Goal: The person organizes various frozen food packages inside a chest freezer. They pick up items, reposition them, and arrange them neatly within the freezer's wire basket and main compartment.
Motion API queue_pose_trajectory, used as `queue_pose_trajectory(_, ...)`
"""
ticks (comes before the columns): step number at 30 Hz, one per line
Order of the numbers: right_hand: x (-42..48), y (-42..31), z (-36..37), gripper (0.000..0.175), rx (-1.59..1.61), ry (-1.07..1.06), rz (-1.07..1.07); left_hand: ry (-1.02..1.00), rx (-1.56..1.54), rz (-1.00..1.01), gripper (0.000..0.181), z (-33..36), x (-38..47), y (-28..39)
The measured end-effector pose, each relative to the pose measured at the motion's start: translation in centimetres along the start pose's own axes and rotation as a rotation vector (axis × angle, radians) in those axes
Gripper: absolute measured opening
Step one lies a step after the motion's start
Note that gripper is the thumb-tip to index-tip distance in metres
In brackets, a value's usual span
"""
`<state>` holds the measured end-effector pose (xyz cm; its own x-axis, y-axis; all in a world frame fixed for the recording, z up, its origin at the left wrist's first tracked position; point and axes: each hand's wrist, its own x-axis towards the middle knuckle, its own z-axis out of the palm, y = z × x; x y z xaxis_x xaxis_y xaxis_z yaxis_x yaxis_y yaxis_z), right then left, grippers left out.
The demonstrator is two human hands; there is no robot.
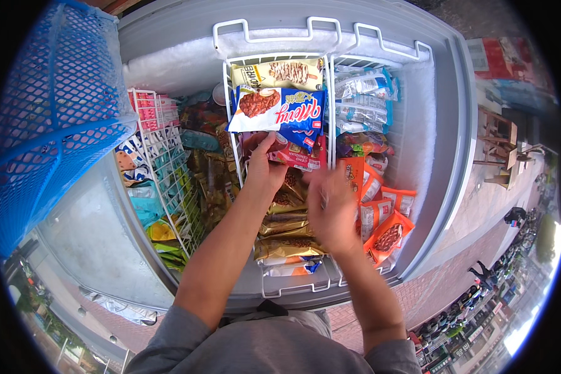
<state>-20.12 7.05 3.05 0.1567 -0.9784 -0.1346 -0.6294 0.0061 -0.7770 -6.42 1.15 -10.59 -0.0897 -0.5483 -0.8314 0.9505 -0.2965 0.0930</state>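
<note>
My left hand [266, 170] is in the middle wire basket [330, 107] of a chest freezer. Its thumb lies along the near edge of a blue-and-white ice cream packet [278, 110], and its fingers go under a red ice cream packet [297, 154]. Another blue packet [304, 138] sticks out beneath the first. Motion blurs my right hand [329, 201], which is beside the red packet, over the basket's right side; its fingers and anything in them cannot be made out. Gold ice cream packets [287, 248] lie below my hands, and a cream-coloured packet [278, 75] lies at the far end.
Orange packets [388, 233] and silver-blue packets [362, 103] fill the right basket. A white wire divider [161, 159] stands at the left. Frost coats the freezer wall [413, 131]. A blue mesh basket [65, 107] stands upper left. Wooden stools [500, 145] are outside, right.
</note>
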Motion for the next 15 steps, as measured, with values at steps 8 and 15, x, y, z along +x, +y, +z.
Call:
queue_pose_trajectory(8, -0.9, 10.5, 16.4, 0.051, -0.396, -0.058, 0.255, 0.109, 0.086, -0.008, 0.032, 1.4, -0.3, 0.7)
queue_pose_trajectory(15, -5.7, 8.1, 13.0, 0.057, -0.458, -0.438, 0.252, 0.111, 0.122, -0.030, 0.032, 1.8, -0.4, 1.0)
